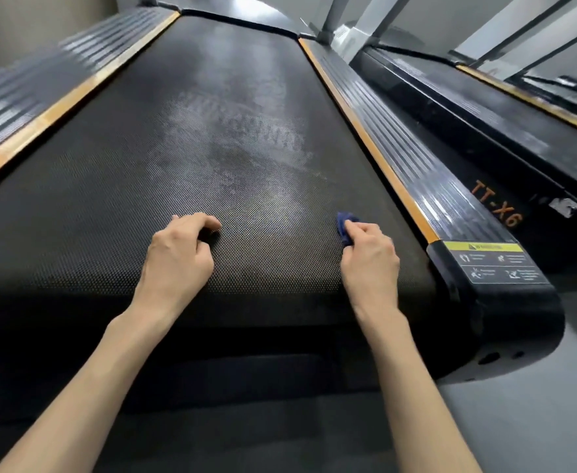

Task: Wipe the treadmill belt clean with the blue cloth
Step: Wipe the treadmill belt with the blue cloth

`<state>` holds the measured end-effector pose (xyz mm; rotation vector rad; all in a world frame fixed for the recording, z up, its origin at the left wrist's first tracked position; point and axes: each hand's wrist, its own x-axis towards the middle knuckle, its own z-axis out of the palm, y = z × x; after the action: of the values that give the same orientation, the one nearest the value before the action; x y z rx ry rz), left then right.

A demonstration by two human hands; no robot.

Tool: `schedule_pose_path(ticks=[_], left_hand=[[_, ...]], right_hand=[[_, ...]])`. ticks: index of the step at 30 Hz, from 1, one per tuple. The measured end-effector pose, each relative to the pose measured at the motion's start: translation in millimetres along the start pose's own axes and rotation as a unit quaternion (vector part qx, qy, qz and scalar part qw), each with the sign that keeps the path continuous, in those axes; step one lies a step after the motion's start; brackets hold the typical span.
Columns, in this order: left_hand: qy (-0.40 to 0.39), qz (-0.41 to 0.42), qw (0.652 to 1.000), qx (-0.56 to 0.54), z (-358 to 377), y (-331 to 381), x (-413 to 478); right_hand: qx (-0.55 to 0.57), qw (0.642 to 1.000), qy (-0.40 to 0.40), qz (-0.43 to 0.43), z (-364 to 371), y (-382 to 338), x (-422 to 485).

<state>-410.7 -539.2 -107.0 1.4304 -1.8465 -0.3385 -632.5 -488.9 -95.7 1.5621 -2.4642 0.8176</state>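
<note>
The black textured treadmill belt [191, 138] fills the middle of the head view and runs away from me, with pale dusty smears across its centre. My right hand [370, 257] grips a bunched blue cloth [344, 227] near the belt's right edge, close to the rear end; only a small part of the cloth shows past the fingers. My left hand [181, 250] rests on the belt to the left of it, its fingers curled with the fingertips touching the surface, holding nothing.
Orange-trimmed side rails [365, 138] with ribbed foot strips flank the belt on both sides. A black end cap with a warning label [495, 264] sits at the rear right corner. A second treadmill [505, 110] stands to the right, on grey floor [536, 421].
</note>
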Motion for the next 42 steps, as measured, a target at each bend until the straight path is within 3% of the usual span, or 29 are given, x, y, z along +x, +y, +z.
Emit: schedule_pose_path(ticks=[3, 6, 8, 11, 14, 18, 21, 24, 26, 28, 31, 33, 34, 37, 40, 42], left_hand=[[0.011, -0.023, 1.000, -0.007, -1, 5, 1], [0.017, -0.045, 0.998, -0.028, -3, 8, 2], [0.019, -0.058, 0.997, -0.044, -6, 7, 4], [0.011, -0.057, 0.998, -0.033, -8, 4, 4], [0.009, -0.081, 0.995, -0.051, -12, 2, 3], [0.010, -0.090, 0.993, -0.074, -11, 4, 3], [0.017, -0.065, 0.995, -0.076, -6, 10, 3], [0.012, -0.042, 0.997, -0.068, -3, 7, 6], [0.000, -0.001, 0.999, -0.036, -6, -2, 9], [-0.019, 0.040, 0.999, 0.028, -15, -18, 13], [-0.031, 0.033, 0.994, 0.096, -36, -47, 23], [-0.024, 0.016, 0.992, 0.125, -49, -66, 31], [-0.021, 0.012, 0.990, 0.136, -53, -74, 35], [-0.007, -0.009, 0.991, 0.136, -57, -93, 46], [0.013, -0.038, 0.990, 0.134, -54, -106, 48], [0.013, -0.037, 0.989, 0.141, -52, -110, 46]], right_hand=[[0.063, 0.993, 0.015, -0.098, 15, -47, -26], [0.143, 0.962, -0.034, -0.232, 30, -96, -63], [0.168, 0.949, -0.061, -0.259, 32, -103, -70], [0.149, 0.960, -0.029, -0.235, 26, -76, -56], [0.098, 0.987, 0.038, -0.125, 15, -33, -32], [0.063, 0.998, 0.020, -0.014, 9, -15, -18], [0.091, 0.989, 0.034, -0.109, 20, -56, -41], [0.150, 0.954, -0.041, -0.255, 32, -95, -66], [0.146, 0.945, -0.076, -0.284, 31, -89, -46], [0.100, 0.961, -0.075, -0.245, 31, -63, -5], [0.027, 0.995, -0.085, -0.048, 28, -26, 68], [0.044, 0.994, -0.095, 0.043, 36, -44, 91], [0.053, 0.992, -0.106, 0.040, 45, -66, 93], [0.104, 0.975, -0.157, -0.120, 83, -156, 76], [0.133, 0.904, -0.225, -0.339, 111, -225, 42], [0.121, 0.873, -0.234, -0.410, 116, -228, 47]])
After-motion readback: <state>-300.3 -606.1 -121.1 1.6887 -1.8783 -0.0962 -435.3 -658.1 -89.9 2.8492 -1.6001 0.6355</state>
